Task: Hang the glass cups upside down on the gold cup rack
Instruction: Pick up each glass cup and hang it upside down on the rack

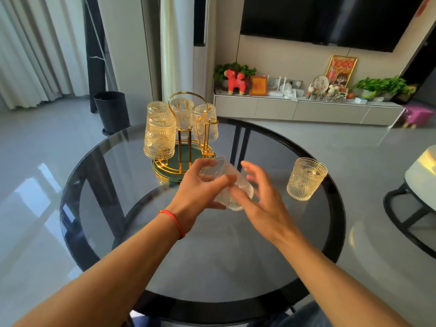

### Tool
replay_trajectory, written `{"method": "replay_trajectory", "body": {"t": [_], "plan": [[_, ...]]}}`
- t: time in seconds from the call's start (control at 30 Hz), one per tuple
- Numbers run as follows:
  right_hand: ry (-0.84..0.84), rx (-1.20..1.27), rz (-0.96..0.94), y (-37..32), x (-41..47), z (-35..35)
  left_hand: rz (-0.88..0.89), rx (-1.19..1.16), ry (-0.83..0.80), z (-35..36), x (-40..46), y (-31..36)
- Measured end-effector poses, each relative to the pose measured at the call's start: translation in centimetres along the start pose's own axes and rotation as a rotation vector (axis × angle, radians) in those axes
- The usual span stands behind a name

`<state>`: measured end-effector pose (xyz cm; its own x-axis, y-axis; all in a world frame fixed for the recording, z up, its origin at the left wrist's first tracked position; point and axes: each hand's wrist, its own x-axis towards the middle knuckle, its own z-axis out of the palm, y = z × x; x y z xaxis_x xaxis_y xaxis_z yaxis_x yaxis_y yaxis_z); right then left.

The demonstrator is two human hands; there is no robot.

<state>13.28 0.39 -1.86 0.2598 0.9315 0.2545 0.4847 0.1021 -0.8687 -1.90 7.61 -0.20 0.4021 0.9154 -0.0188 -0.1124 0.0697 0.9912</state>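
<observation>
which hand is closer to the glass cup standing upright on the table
Right. The right hand is open beside the tilted cup, just left of the upright cup without touching it. The left hand grips the tilted cup, farther left toward the rack.

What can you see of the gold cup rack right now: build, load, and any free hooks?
The gold cup rack looks like shiny gold wire: a tall looped handle on top, upright posts, and a round green tray base with a gold rim. It stands upright on the glass table, at its far left. Four embossed glass cups hang on it upside down. One bare hook shows on the right side, nearest the hands. Neither hand touches it.
</observation>
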Motion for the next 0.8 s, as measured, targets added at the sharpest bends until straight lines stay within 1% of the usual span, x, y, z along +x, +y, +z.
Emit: {"method": "replay_trajectory", "body": {"t": [0.07, 0.1, 0.17, 0.23, 0.3, 0.37, 0.43, 0.53, 0.57, 0.63, 0.8], "plan": [[-0.06, 0.238, 0.233, -0.3, 0.7, 0.4, -0.072, -0.145, -0.003, -0.8, 0.7, 0.1], [-0.104, 0.335, 0.298, -0.5, 1.1, 0.6, -0.086, -0.171, -0.004, -1.1, 1.0, 0.0], [-0.161, 0.407, 0.29, -0.7, 1.6, 0.9, -0.07, -0.143, 0.008, -1.6, 1.8, -0.2], [-0.138, 0.446, 0.242, -0.6, 2.0, 1.4, -0.043, -0.111, -0.005, -2.2, 2.5, -0.3], [-0.067, 0.562, 0.268, -0.7, 2.8, 1.5, 0.006, 0.007, -0.055, -2.9, 3.0, -0.3], [0.032, 0.612, 0.281, -0.7, 3.8, 0.9, 0.072, 0.259, -0.104, -3.9, 3.3, -0.5], [0.121, 0.497, 0.25, -0.6, 4.9, 0.1, 0.148, 0.487, -0.078, -5.2, 3.6, -1.1], [0.273, 0.315, 0.202, -0.4, 6.3, -1.2, 0.247, 0.851, 0.082, -6.7, 4.5, -2.2], [0.327, 0.282, 0.188, -0.4, 6.8, -1.5, 0.262, 0.936, 0.105, -7.0, 4.7, -2.5], [0.403, 0.234, 0.157, -0.9, 8.1, -2.0, 0.285, 1.03, 0.088, -7.2, 5.0, -3.1], [0.453, 0.103, 0.034, -4.1, 12.3, -1.7, 0.317, 1.165, 0.091, -7.4, 5.3, -4.7]]}}
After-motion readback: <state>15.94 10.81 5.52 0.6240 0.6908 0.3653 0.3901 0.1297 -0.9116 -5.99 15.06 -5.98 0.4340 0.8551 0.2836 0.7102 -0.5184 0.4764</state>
